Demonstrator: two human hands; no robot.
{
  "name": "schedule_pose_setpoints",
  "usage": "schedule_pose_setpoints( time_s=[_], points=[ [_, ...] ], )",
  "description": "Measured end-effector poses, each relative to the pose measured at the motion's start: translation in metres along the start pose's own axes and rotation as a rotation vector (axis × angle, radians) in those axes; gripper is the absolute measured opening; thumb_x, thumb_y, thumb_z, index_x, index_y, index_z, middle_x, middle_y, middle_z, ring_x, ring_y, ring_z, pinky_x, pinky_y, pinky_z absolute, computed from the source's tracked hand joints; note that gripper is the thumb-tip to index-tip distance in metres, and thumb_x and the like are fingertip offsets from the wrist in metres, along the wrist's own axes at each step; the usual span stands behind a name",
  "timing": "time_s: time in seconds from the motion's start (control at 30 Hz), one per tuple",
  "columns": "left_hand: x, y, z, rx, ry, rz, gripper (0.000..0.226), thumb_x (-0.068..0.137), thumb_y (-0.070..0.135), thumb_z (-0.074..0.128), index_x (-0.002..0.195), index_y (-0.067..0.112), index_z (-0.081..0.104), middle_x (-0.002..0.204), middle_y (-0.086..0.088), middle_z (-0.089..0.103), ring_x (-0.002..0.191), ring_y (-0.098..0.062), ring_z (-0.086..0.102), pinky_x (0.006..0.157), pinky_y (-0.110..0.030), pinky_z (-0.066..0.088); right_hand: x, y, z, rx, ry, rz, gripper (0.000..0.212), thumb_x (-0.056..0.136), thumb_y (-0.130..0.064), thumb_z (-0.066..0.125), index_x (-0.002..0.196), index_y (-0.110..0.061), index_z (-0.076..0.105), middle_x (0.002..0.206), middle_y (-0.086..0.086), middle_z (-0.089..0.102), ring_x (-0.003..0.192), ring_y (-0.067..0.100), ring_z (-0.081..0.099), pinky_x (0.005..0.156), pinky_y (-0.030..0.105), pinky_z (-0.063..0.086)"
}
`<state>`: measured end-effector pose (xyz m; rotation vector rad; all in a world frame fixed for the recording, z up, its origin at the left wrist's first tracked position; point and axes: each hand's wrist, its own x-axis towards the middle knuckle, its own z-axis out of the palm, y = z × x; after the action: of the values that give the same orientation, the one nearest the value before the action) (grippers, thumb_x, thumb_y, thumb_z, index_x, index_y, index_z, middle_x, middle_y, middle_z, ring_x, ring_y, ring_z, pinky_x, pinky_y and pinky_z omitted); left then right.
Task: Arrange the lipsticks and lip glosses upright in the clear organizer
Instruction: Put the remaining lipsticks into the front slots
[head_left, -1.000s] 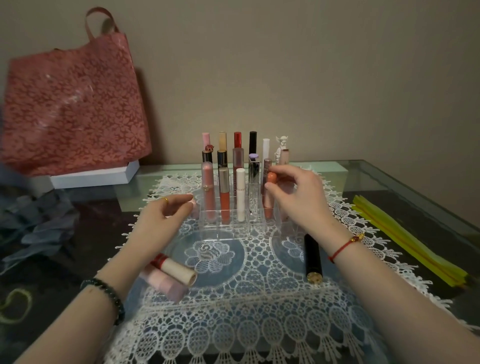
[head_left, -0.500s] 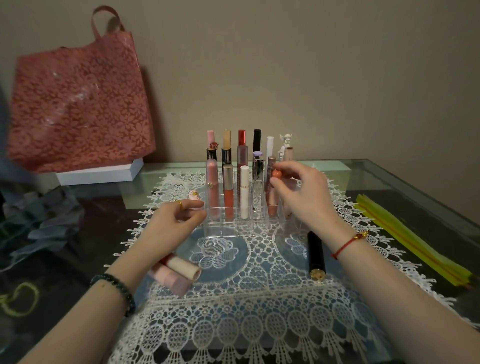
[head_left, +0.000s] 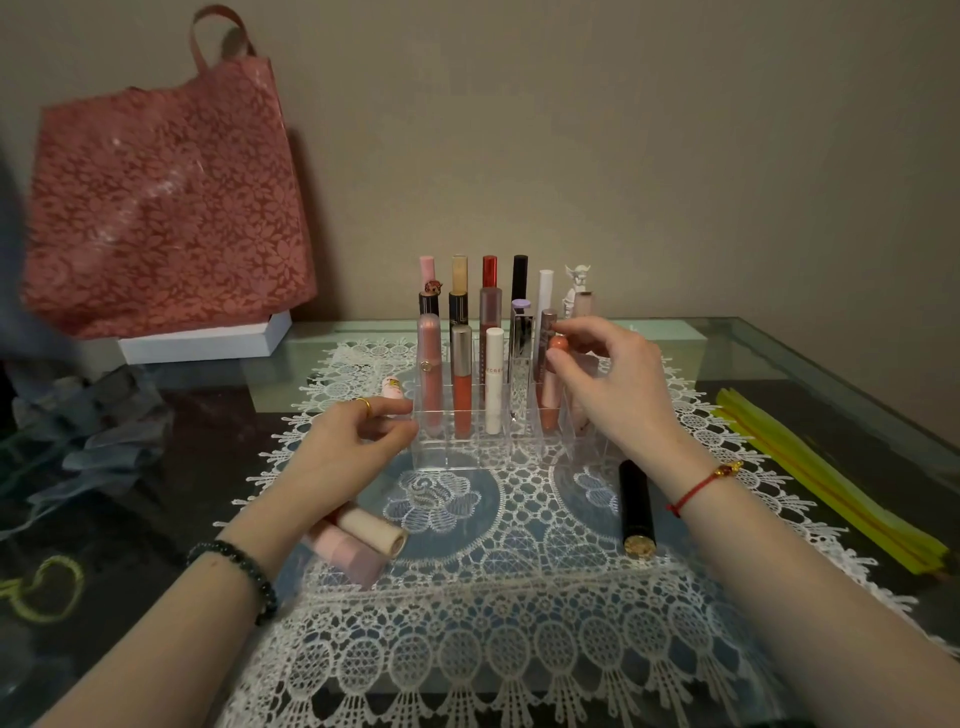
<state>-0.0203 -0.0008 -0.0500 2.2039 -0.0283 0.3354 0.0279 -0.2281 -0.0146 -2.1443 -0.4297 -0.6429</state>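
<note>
right hand pinching the peach-capped gloss tube standing in the clear acrylic organizer, right side; left hand curled at its front-left corner, can't tell if it's gripping the small pink tube

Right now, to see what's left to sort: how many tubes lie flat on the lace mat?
3: a cream tube and a pink tube side by side on the lace mat's left part, a black tube on its right part. Others may be hidden.
</note>
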Motion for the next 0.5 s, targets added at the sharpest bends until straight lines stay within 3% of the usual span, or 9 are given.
schedule_pose_setpoints(
  time_s=[0.1,0.2,0.3,0.5],
  points=[
    [0.000,0.000,0.000,0.014,0.002,0.006,0.025,0.084,0.027,0.059,0.109,0.022,0.061,0.089,0.006,0.070,0.072,0.001,0.061,0.056,-0.011,0.039,0.000,-0.001,-0.001,0.008,0.010,-0.008,0.028,0.084,-0.021,0.061,0.111,-0.018,0.062,0.105,-0.004,0.064,0.094,0.005,0.056,0.077,0.007,0.039],
    [0.000,0.001,-0.001,0.022,0.021,0.024,0.023,0.085,0.027,0.058,0.107,0.021,0.062,0.089,0.005,0.070,0.060,0.007,0.057,0.051,-0.008,0.039,-0.001,-0.004,-0.005,0.047,0.047,-0.011,0.026,0.084,-0.022,0.061,0.110,-0.020,0.063,0.103,-0.006,0.064,0.095,0.005,0.056,0.087,0.018,0.044],
    [-0.001,0.003,-0.005,0.007,0.058,0.030,0.025,0.085,0.028,0.058,0.108,0.020,0.063,0.090,0.005,0.070,0.080,-0.002,0.063,0.071,-0.020,0.050,-0.003,-0.010,-0.011,0.068,0.094,-0.040,0.025,0.084,-0.019,0.062,0.108,-0.019,0.063,0.102,-0.007,0.063,0.098,0.007,0.057,0.093,0.027,0.046],
    [-0.005,0.012,-0.017,-0.016,0.108,0.067,0.022,0.085,0.028,0.058,0.106,0.023,0.064,0.089,0.011,0.068,0.089,0.000,0.062,0.080,-0.016,0.044,-0.011,-0.029,-0.018,0.091,0.104,-0.189,0.026,0.083,-0.014,0.062,0.106,-0.025,0.059,0.093,-0.013,0.059,0.087,-0.010,0.051,0.084,0.007,0.042]
  ],
)
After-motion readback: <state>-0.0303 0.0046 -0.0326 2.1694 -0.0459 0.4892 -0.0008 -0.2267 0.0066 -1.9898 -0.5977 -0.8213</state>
